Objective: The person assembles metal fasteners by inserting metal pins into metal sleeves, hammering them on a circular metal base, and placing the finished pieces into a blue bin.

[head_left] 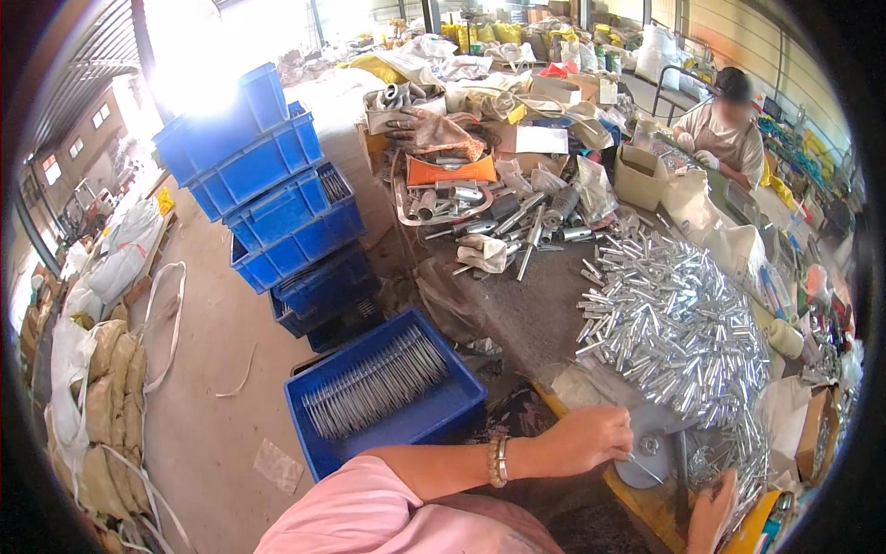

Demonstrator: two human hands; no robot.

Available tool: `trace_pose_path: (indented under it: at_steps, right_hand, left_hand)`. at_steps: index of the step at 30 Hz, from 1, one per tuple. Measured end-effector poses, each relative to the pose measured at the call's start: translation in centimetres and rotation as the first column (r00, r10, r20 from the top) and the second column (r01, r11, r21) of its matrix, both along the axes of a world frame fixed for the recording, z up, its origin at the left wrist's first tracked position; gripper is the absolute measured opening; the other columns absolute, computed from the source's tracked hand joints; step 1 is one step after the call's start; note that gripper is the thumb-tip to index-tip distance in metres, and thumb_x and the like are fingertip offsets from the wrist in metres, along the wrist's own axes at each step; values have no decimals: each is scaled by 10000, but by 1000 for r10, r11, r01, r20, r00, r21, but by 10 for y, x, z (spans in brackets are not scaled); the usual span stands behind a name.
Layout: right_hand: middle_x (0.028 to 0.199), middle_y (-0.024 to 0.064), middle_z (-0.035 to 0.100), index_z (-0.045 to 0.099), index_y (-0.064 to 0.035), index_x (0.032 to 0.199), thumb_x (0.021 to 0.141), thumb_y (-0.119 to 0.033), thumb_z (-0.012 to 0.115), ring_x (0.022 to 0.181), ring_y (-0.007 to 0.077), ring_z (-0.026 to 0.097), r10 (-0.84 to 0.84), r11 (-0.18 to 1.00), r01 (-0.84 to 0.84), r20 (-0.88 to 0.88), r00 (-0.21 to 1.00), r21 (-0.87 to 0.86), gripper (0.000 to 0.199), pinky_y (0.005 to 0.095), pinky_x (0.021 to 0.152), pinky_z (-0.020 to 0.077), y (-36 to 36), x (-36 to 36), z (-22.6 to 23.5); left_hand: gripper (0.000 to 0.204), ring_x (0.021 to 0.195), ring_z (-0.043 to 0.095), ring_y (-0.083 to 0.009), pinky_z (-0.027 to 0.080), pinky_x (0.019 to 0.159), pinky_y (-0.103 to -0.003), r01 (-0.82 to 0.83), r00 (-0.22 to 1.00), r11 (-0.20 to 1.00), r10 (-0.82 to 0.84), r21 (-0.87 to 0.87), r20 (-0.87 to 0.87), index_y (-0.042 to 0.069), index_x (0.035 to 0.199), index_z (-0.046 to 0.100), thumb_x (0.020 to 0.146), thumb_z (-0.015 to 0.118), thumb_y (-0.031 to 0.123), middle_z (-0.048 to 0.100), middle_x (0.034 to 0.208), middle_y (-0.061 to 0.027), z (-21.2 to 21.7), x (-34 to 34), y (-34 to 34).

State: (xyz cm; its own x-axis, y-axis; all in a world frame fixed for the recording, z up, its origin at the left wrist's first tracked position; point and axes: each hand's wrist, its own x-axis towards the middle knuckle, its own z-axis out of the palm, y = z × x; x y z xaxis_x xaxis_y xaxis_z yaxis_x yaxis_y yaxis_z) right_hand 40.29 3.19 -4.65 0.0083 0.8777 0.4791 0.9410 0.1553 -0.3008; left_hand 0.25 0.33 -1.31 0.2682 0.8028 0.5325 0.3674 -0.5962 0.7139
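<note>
Left hand pinched a thin pin, right hand grip unclear, shiny metal tubes crowding bench.

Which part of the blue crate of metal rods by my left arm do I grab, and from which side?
Take the blue crate by its two short end walls, coming from above with one hand each. The metal rods lie in a row across the middle, leaving the rim bare. The left hand is just right of it. It probably weighs a lot.

Right hand cut by lower edge, grip hidden. Thin piece in left hand too small to identify. Co-worker face blurred.
</note>
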Motion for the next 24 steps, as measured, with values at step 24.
trace_pose_path:
  at_steps: [24]
  right_hand:
    - [863,153,627,659,-3,869,780,40,736,779,382,649,502,849,-519,-160,850,-97,125,471,693,498,-35,-201,101]
  left_hand:
    - [174,929,641,-349,497,786,-471,-27,996,998,32,57,-87,86,979,681,914,803,191,595,991,-97,-13,4,3]
